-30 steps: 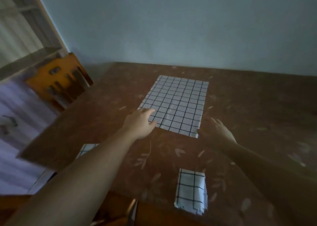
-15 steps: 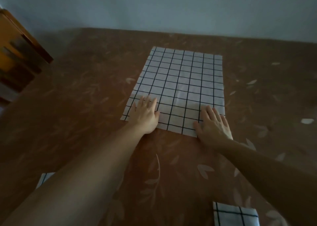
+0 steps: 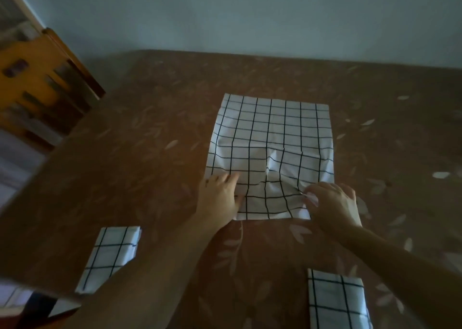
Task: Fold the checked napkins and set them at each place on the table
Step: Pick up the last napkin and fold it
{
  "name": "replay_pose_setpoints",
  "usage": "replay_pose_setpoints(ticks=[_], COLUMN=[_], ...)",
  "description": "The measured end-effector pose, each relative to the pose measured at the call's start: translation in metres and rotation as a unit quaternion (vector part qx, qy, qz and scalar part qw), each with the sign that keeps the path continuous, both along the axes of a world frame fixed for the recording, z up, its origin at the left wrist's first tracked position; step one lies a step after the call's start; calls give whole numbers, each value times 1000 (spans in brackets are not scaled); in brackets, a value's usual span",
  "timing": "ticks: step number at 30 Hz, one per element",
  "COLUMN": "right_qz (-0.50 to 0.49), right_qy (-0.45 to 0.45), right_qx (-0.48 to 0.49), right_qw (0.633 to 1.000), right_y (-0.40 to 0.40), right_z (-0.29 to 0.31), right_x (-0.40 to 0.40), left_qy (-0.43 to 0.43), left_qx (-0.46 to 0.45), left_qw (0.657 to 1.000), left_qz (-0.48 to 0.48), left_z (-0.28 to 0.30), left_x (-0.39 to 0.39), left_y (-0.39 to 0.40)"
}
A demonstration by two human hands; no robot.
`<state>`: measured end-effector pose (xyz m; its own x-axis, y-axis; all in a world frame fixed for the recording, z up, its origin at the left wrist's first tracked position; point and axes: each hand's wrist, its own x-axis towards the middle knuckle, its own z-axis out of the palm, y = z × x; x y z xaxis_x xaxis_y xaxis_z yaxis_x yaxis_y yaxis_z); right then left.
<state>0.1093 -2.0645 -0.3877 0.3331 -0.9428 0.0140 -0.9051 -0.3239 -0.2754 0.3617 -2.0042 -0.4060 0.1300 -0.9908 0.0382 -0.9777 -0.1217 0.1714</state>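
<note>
Three checked napkins were on your desk (image 3: 150, 118), and two of them looked finished. At far left a chair (image 3: 37, 83) stood by the desk's corner. Next came one folded napkin (image 3: 110, 256), lying near the left edge, partly hidden by your forearm. Your left hand (image 3: 220, 198) sat on the near left corner of the open napkin (image 3: 272, 141), thumb tucked under the edge and fingers curled over it, so it pinched the cloth. That napkin lay mid-desk, flat at the far end and rumpled into ridges between your hands. Your right hand (image 3: 332, 203) gripped the near right corner, fingers bent around a bunched bit of fabric. Below it, at the near edge, a second folded napkin (image 3: 335, 301) ran out of the picture.

By my reading, you were starting the first fold on the third napkin: near edge lifted, far edge not yet met. Further folds and its placing remained. Whether more places needed napkins, I could not tell.
</note>
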Motion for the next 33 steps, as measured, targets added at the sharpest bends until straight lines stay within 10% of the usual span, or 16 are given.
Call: replay_pose_setpoints(ticks=[9, 20, 29, 33], right_qz=[21, -2, 145, 185], right_qy=[-50, -118, -12, -116], right_qx=[21, -70, -227, -115], right_qw=[998, 991, 963, 969], right_y=[44, 95, 180, 195], right_z=[53, 270, 376, 412], right_x=[-25, -86, -88, -115], left_qy=[61, 163, 211, 280], left_qx=[-93, -212, -183, -74], left_qw=[994, 959, 951, 951], left_qz=[8, -91, -133, -109], left_z=[38, 278, 417, 431], left_x=[-29, -79, -155, -140], left_y=[43, 77, 187, 235])
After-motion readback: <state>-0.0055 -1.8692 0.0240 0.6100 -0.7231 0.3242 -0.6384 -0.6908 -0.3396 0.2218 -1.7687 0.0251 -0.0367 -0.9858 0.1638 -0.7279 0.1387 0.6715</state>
